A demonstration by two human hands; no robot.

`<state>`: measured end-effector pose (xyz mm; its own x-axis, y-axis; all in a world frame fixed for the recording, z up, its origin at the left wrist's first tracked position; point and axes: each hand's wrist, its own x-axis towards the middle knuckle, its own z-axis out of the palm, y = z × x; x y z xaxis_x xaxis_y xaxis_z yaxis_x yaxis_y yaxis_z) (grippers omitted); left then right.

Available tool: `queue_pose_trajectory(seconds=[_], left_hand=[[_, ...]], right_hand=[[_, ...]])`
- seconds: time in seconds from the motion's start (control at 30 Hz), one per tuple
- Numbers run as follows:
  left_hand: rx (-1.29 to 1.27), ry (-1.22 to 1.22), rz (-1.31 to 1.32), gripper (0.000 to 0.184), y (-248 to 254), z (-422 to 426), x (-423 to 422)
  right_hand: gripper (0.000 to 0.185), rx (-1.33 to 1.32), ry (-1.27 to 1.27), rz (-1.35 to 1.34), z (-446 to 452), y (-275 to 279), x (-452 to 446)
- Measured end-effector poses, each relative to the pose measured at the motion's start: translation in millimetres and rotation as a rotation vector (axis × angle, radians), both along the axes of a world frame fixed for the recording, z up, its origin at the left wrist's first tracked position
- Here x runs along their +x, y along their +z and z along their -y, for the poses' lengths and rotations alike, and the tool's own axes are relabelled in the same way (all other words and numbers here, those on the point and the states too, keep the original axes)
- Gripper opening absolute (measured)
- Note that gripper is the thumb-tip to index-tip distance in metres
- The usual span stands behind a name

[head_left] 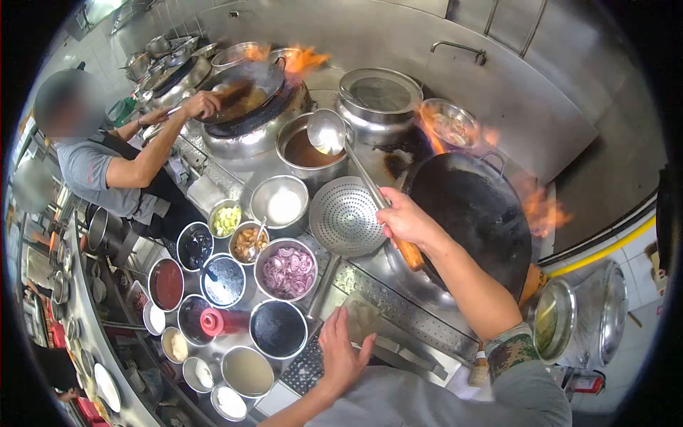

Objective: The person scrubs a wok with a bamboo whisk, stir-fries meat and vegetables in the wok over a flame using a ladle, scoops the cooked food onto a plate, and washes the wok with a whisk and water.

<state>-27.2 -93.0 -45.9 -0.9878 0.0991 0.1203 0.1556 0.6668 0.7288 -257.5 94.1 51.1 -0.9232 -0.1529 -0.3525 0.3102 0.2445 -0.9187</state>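
My right hand (pixel 409 219) is wrapped around the wooden-ended handle of a long metal ladle (pixel 366 178). The ladle's bowl hangs over the rim of a pot of brown liquid (pixel 304 151). Beneath that hand lie a perforated strainer (pixel 347 213) and the near edge of a dark wok (pixel 462 206), whose inside looks bare and oily. Low in the view, my left hand (pixel 341 352) has its fingers extended and thumb apart. It is beside a folded greenish cloth (pixel 363 318) at the stove edge; whether it touches the cloth is unclear.
Flames (pixel 544 206) rise beside the wok. Left of me stand bowls of sliced red onion (pixel 286 273), white powder (pixel 284 205) and sauces, plus a red squeeze bottle (pixel 224 322). A co-worker (pixel 121 156) works at another wok (pixel 245 92). Lidded metal pots (pixel 555 320) stand at right.
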Motion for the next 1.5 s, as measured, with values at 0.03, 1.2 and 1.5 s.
queue_pose_trajectory(seconds=[0.03, 1.2, 1.5], left_hand=[[-0.002, -0.009, -0.006, 0.083, 2, 0, -1], [-0.091, -0.499, -0.384, 0.044, 56, -218, 13], [0.01, -0.187, -0.326, 0.064, 64, -49, 111]], right_hand=[[0.047, -0.007, -0.003, 0.004, 0, 1, 1], [0.043, -0.677, -0.476, -0.126, -238, 49, 294], [0.014, -0.865, 0.044, -0.154, -88, 31, 106]])
